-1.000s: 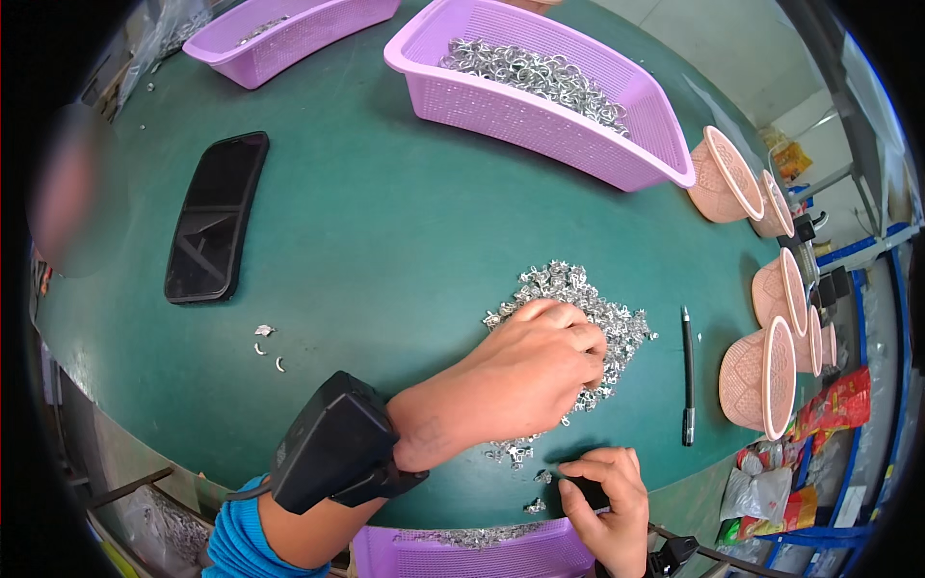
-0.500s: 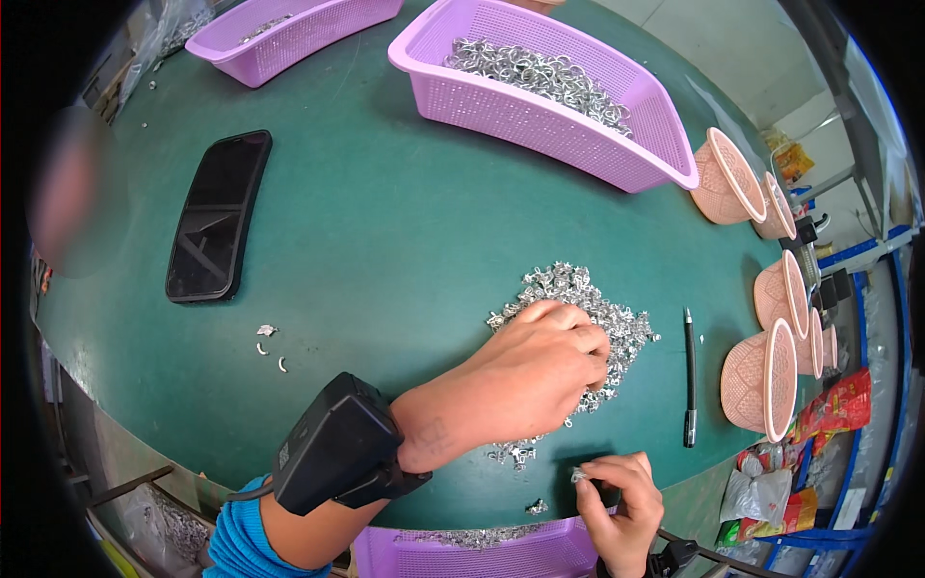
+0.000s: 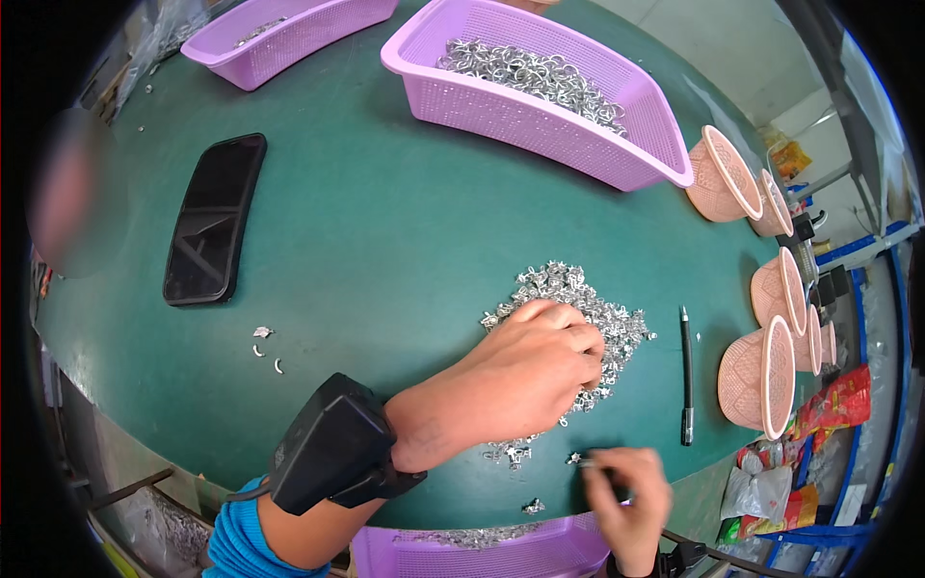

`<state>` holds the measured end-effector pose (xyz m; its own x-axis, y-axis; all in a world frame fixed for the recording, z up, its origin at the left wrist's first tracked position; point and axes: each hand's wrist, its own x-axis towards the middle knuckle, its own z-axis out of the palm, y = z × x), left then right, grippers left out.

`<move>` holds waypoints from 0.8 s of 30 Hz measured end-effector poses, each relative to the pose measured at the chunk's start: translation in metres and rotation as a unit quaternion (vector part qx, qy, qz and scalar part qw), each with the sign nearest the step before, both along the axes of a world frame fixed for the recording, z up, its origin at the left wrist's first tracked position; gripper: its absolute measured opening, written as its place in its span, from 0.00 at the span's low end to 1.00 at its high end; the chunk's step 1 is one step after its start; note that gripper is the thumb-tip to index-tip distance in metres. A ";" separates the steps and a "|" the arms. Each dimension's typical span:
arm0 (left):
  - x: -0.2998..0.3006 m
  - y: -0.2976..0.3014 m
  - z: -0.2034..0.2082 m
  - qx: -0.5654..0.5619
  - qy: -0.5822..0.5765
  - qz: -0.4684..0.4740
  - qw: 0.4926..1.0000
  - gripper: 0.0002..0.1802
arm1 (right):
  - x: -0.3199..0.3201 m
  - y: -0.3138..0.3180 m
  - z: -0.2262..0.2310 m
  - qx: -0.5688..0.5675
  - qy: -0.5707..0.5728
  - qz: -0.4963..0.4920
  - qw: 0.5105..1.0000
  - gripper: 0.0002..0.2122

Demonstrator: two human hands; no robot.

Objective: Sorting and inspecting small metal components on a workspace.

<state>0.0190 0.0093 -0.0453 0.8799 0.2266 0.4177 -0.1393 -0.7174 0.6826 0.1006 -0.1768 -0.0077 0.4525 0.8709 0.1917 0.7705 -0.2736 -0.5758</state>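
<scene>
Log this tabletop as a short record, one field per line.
Left hand: on a pile of small metal pieces
Right hand: blurred, beside a loose metal piece; grip unclear
Pen: black, right of the pile
Phone: black, lying at left
Large purple basket: beyond the pile, holding metal rings
Table: green

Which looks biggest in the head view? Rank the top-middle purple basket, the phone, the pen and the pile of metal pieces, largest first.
1. Purple basket
2. Phone and metal pile: not ranked, since the left hand hides part of the pile
3. Pen
</scene>
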 end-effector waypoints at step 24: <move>0.000 0.001 -0.001 0.002 -0.002 0.005 1.000 0.05 | 0.003 -0.007 0.015 -0.075 0.101 0.124 0.984 0.07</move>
<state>0.0191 0.0101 -0.0463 0.8754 0.2346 0.4226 -0.1348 -0.7212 0.6795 0.1037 -0.1836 0.0068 0.2390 0.9708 -0.0201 0.6982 -0.1862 -0.6913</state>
